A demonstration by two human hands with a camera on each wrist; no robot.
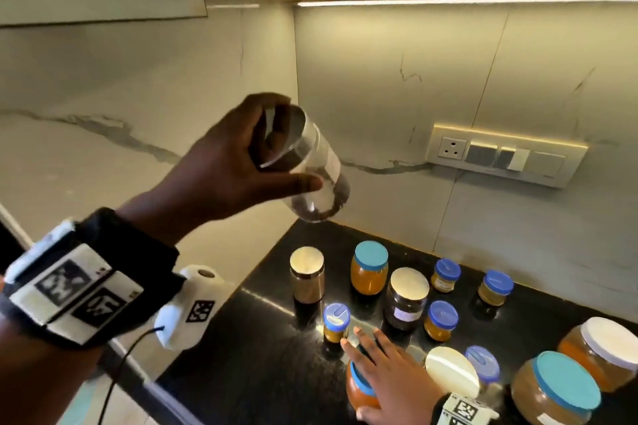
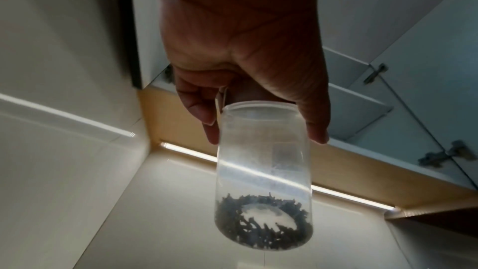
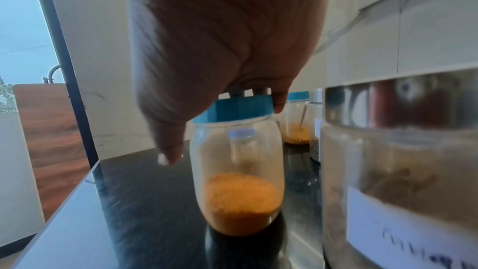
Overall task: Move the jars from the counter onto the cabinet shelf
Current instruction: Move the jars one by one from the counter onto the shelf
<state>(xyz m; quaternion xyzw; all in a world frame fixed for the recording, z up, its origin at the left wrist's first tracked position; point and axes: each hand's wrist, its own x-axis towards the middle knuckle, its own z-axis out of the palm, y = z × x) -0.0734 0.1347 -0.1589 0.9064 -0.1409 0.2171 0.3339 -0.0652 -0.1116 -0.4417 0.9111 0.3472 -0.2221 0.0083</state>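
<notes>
My left hand [image 1: 248, 155] is raised above the black counter [image 1: 262, 348] and grips a clear jar [image 1: 316, 179] by its lid. The jar [image 2: 264, 171] hangs tilted, with dark cloves at its bottom. In the left wrist view the left hand [image 2: 245, 52] is below an open cabinet with pale shelves [image 2: 362, 99]. My right hand [image 1: 383, 369] lies over the blue lid of an orange-powder jar [image 1: 359, 393] at the counter's front. In the right wrist view the right hand [image 3: 220, 44] curls round that lid [image 3: 232, 109], while the jar [image 3: 240, 181] stands on the counter.
Several more jars stand on the counter, among them a gold-lidded one [image 1: 307, 272], a dark one [image 1: 407, 297] and two wide ones [image 1: 556, 390] at the right. A socket panel [image 1: 504, 155] is on the back wall. The counter's left edge [image 1: 193, 348] drops off.
</notes>
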